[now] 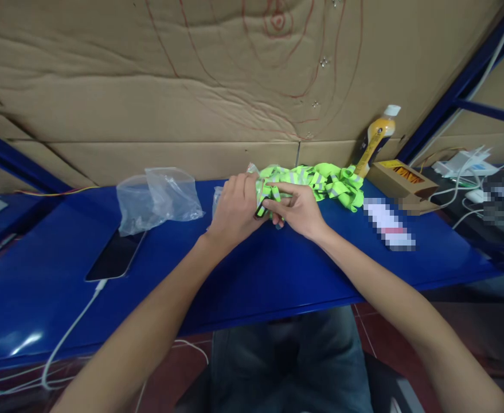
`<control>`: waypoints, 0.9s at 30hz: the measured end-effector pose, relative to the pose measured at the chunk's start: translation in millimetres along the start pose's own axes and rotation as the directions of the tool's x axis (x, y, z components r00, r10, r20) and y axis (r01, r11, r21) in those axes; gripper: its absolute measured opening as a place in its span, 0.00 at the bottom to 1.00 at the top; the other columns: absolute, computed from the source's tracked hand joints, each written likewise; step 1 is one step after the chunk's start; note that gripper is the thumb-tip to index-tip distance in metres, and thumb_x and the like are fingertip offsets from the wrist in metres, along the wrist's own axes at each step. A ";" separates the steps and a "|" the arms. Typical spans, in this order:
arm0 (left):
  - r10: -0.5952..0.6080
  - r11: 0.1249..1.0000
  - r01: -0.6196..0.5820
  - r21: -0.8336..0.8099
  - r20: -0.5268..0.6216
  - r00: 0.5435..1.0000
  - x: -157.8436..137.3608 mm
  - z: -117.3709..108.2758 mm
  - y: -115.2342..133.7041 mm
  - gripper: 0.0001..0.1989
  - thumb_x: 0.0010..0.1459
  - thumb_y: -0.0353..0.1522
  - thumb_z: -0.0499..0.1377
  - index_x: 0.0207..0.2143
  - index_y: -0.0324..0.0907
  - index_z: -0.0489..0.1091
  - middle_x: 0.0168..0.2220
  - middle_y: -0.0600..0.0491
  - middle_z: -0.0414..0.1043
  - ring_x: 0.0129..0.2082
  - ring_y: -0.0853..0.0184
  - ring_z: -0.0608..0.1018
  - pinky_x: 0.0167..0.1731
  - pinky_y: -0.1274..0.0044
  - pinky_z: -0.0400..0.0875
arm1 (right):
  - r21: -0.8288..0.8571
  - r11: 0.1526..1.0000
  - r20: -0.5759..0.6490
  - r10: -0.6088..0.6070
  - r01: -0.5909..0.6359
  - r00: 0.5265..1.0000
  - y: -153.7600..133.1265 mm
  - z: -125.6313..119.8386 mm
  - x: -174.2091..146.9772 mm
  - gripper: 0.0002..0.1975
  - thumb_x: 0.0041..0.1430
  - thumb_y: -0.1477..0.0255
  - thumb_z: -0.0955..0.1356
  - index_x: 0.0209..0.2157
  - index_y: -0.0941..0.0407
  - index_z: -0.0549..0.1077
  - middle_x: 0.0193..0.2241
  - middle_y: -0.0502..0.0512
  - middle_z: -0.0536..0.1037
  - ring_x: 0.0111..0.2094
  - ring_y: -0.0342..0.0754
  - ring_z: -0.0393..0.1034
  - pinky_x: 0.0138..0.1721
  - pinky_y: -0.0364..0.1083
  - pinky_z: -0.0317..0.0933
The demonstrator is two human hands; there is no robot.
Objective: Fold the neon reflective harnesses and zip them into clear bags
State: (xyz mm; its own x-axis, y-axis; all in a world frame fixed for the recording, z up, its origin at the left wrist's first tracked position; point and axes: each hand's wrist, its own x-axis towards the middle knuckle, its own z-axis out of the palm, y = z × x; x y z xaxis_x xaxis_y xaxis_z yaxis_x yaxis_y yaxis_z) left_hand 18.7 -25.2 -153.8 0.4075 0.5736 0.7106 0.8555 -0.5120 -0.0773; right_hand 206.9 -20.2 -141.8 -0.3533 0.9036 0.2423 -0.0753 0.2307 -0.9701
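A bunched heap of neon green straps with silver reflective bands (338, 182) lies along the back of the blue table. Its near end runs between my two hands. My left hand (237, 209) is closed around this end, with clear plastic film (217, 198) showing by its fingers. My right hand (301, 211) pinches the green strap beside a small black piece (261, 209), which may be a buckle. The fingers of both hands meet closely, so part of the strap is hidden.
Clear plastic bags (165, 198) lie left, partly over a phone (116, 255) with a white cable (73, 332). At back right stand a yellow bottle (377, 137) and an opened cardboard box (406, 183). A blurred-out white item (387, 223) lies before them. Cardboard (183, 115) walls the back.
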 end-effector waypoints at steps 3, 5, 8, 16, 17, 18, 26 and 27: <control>0.040 0.999 -0.040 0.025 -0.019 0.999 0.8 -1.7 -1.3 0.30 0.65 0.41 0.62 0.62 0.32 0.63 0.54 0.29 0.74 0.54 0.37 0.77 0.52 0.51 0.74 | -0.030 0.999 -0.078 -0.039 0.036 0.996 5.2 7.1 -0.1 0.32 0.52 0.52 0.81 0.52 0.58 0.83 0.24 0.50 0.81 0.16 0.41 0.66 0.16 0.42 0.58; 0.049 0.999 -0.050 -0.008 -0.018 0.999 0.3 -1.6 -1.8 0.27 0.64 0.39 0.63 0.60 0.34 0.64 0.53 0.31 0.74 0.55 0.38 0.76 0.54 0.52 0.74 | -0.052 0.993 -0.125 -0.108 0.102 0.986 8.8 9.5 1.8 0.29 0.49 0.50 0.82 0.45 0.56 0.85 0.37 0.56 0.87 0.27 0.45 0.75 0.20 0.42 0.63; 0.038 0.995 -0.040 -0.096 -0.026 0.999 -1.2 -1.4 -1.6 0.25 0.62 0.37 0.64 0.58 0.38 0.65 0.50 0.36 0.76 0.52 0.43 0.78 0.51 0.55 0.76 | -0.087 0.985 -0.098 -0.155 0.147 0.983 11.3 7.1 4.2 0.30 0.48 0.45 0.81 0.40 0.56 0.86 0.45 0.57 0.87 0.42 0.51 0.80 0.32 0.44 0.71; 0.013 0.964 -0.014 -0.267 -0.004 1.000 1.0 -10.4 5.8 0.23 0.57 0.32 0.64 0.56 0.42 0.67 0.50 0.41 0.78 0.52 0.49 0.81 0.53 0.60 0.77 | -0.509 0.809 0.199 -0.223 0.295 0.954 -1.6 -3.0 0.9 0.24 0.76 0.53 0.66 0.37 0.58 0.82 0.31 0.53 0.81 0.34 0.47 0.73 0.38 0.46 0.62; 0.007 0.962 0.000 -0.273 0.026 1.000 1.5 -12.1 7.6 0.23 0.56 0.30 0.63 0.55 0.42 0.68 0.50 0.42 0.79 0.53 0.49 0.81 0.54 0.60 0.77 | -0.543 0.778 0.248 -0.212 0.317 0.945 -1.1 -1.8 1.5 0.22 0.77 0.57 0.64 0.39 0.58 0.81 0.34 0.54 0.82 0.36 0.48 0.74 0.39 0.47 0.62; 0.005 0.958 0.014 -0.287 0.064 0.998 2.1 -13.8 9.3 0.24 0.55 0.28 0.62 0.55 0.42 0.68 0.50 0.42 0.79 0.53 0.49 0.81 0.54 0.60 0.77 | -0.561 0.757 0.299 -0.192 0.335 0.935 0.3 -0.4 2.4 0.20 0.78 0.61 0.62 0.41 0.58 0.81 0.37 0.56 0.83 0.37 0.49 0.76 0.41 0.47 0.63; -0.079 0.856 0.064 -0.513 -0.007 0.997 11.1 -30.3 5.8 0.29 0.55 0.35 0.69 0.59 0.45 0.69 0.52 0.46 0.80 0.52 0.54 0.83 0.57 0.62 0.77 | -0.494 0.781 0.326 -0.241 0.382 0.914 -12.8 -5.2 -1.5 0.17 0.80 0.61 0.61 0.54 0.56 0.75 0.40 0.55 0.83 0.38 0.48 0.76 0.42 0.47 0.66; -0.125 0.825 0.074 -0.560 -0.053 0.991 13.0 -32.7 4.0 0.30 0.56 0.37 0.70 0.60 0.45 0.68 0.52 0.46 0.80 0.52 0.54 0.83 0.57 0.62 0.77 | -0.494 0.772 0.308 -0.275 0.400 0.911 -19.1 -7.2 -3.9 0.19 0.79 0.59 0.62 0.58 0.56 0.75 0.41 0.54 0.83 0.37 0.47 0.75 0.41 0.46 0.65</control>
State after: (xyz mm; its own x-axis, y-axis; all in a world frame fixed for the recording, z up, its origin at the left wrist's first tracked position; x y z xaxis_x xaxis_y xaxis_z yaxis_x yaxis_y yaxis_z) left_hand 17.0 -40.6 -122.0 0.2799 0.5980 0.7510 0.5570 -0.7383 0.3803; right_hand 216.5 -25.5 -124.0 -0.5885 0.6485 0.4828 0.2612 0.7176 -0.6456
